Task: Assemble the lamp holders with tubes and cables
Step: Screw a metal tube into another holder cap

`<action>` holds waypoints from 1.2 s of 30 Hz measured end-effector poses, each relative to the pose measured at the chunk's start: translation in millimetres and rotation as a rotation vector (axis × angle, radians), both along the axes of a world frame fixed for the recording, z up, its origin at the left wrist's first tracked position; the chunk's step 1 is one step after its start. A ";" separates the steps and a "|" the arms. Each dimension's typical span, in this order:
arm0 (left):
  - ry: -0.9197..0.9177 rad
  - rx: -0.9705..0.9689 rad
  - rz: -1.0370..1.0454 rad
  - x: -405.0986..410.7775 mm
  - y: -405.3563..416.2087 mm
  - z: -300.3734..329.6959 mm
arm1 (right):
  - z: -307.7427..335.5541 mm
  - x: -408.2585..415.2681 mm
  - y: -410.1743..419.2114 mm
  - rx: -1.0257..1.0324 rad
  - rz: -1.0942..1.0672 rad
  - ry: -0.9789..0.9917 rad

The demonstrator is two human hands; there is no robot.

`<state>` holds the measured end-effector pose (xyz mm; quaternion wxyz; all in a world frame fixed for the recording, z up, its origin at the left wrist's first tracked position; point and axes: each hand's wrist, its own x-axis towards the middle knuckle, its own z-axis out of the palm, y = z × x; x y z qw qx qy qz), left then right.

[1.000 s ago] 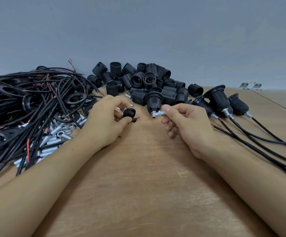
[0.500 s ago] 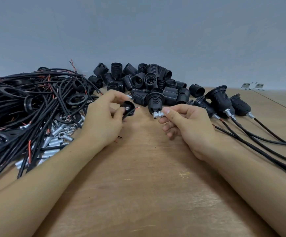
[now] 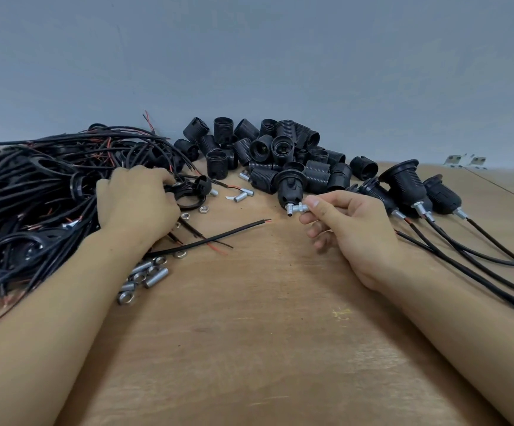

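Wooden bench (image 3: 264, 348) nearest. My right hand (image 3: 350, 232) pinches tube (image 3: 298, 208) screwed into holder (image 3: 291, 187), held just above bench. My left hand (image 3: 136, 201) curled on cables (image 3: 28, 195), grip hidden. Risk: tangled pile snags, drags loose nuts (image 3: 140, 276) off.

two hands (image 3: 139, 201), three cabled lamp holders (image 3: 406, 186), two brackets (image 3: 464, 160)

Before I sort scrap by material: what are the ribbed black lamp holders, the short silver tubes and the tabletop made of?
Ribbed black lamp holders: apparently moulded plastic, dull sheen, threaded ridges.
Short silver tubes: likely metal, bright highlights, hollow ends.
Tabletop: wood or plywood, visible grain, scuffed matte surface.
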<state>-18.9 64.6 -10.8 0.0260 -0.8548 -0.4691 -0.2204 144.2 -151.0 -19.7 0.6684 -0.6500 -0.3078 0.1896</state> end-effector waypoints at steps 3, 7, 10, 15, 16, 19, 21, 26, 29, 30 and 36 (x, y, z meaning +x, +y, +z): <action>0.127 -0.006 -0.077 0.7 1.5 -2.7 | 0.9 -1.3 -0.5 -0.005 0.003 0.004; -0.027 0.055 -0.097 -1.4 2.2 -1.9 | 1.4 -0.4 -0.7 -0.002 -0.010 -0.003; -0.078 0.166 0.224 -5.8 -1.8 3.2 | 2.5 0.7 -1.9 -0.003 -0.021 -0.009; 0.094 -0.043 0.282 -4.5 -6.9 0.3 | 1.8 1.6 -2.3 -0.009 -0.027 -0.016; 0.075 -0.021 0.246 -4.2 -7.6 -0.5 | 1.7 1.4 -2.0 -0.012 -0.024 -0.017; 0.006 0.002 0.150 -5.1 -10.1 -0.1 | 0.6 1.1 -1.4 -0.024 -0.018 -0.032; -0.039 0.018 0.075 -5.9 -12.1 -1.1 | 0.4 0.9 -1.1 -0.024 -0.016 -0.037; -0.182 0.043 -0.040 -4.3 -14.8 -0.1 | 0.0 1.2 -1.0 -0.014 -0.020 -0.022; -0.275 0.011 -0.128 -3.0 -19.6 0.2 | -0.6 2.5 -0.9 -0.013 -0.020 -0.022; -0.307 -0.009 -0.149 -2.9 -20.8 0.7 | -0.7 2.5 -0.8 -0.014 -0.019 -0.021; -0.302 0.132 0.051 -10.0 -13.1 10.7 | -1.3 3.9 -1.7 -0.005 -0.018 -0.022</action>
